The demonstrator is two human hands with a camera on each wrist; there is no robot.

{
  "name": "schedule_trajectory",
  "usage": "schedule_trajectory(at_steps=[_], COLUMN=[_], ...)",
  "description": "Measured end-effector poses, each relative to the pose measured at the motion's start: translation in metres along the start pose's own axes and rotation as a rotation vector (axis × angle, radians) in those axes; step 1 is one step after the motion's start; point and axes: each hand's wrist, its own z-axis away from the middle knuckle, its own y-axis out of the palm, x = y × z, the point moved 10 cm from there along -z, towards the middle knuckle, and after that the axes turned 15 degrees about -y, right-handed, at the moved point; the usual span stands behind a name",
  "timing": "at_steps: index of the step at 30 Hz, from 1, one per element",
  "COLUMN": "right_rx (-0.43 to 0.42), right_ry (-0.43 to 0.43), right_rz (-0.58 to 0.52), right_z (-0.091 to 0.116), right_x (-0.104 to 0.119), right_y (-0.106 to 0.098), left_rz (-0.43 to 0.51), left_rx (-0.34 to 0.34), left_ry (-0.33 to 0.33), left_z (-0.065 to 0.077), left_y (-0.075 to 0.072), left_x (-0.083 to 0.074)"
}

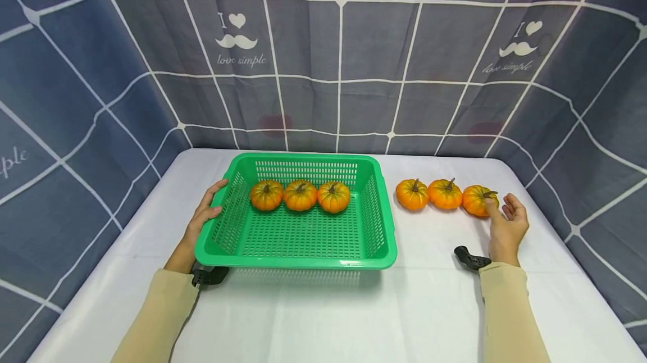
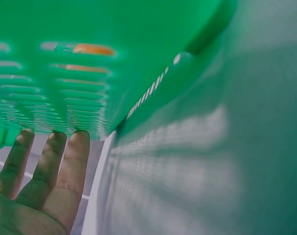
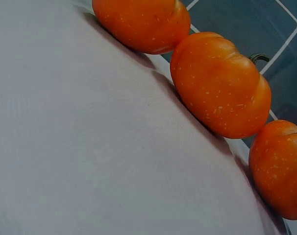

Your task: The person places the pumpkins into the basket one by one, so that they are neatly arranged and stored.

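A green plastic basket (image 1: 303,262) stands on the white table with three small orange pumpkins in a row inside, the left pumpkin (image 1: 266,195), the middle pumpkin (image 1: 300,195) and the right one (image 1: 333,197). My left hand (image 1: 199,221) rests against the basket's left side; its extended fingers (image 2: 72,171) touch the slotted wall. Three more pumpkins sit in a row right of the basket: one (image 1: 411,194), another (image 1: 445,194) and the rightmost pumpkin (image 1: 477,200). Beside that last one is my right hand (image 1: 507,231), thumb overlapping its edge, fingers loosely bent. The right wrist view shows pumpkins (image 3: 219,85) but no fingers.
A white cloth covers the table (image 1: 323,318). Grey checked curtain (image 1: 303,104) hangs behind and along both sides of the table. Black wrist straps (image 1: 471,259) with projecting mounts are on both wrists.
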Motion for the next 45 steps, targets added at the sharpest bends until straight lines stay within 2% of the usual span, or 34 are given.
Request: schedule_trajectory(at_steps=[5,8,13,19,32,37,45], right_rx=[0.178,0.271,0.332,0.324,0.242,0.209,0.128], right_ry=[0.009,-0.007,-0.035,-0.041,-0.026,-0.022,0.008], right_rz=[0.234,0.359,0.460,0.474,0.411,0.408,0.295], right_z=[-0.001,0.000,0.003,0.007,0.006,0.006,0.006], right_x=[-0.002,-0.003,-0.004,-0.005,-0.002,0.000,0.002], right_y=[0.014,0.018,0.019,0.017,0.012,0.010,0.006], left_rz=[0.020,0.010,0.005,-0.008,-0.002,0.009,0.025], left_rx=[0.034,0.036,-0.001,-0.011,-0.004,0.006,0.017], left_ry=[0.053,0.059,0.015,-0.011,-0.010,0.011,0.020], left_z=[0.000,0.000,0.001,0.003,0.004,0.003,0.002], left_y=[0.002,0.003,0.001,0.000,0.001,0.001,0.002], left_x=[-0.003,-0.004,-0.001,0.002,0.001,-0.001,-0.002])
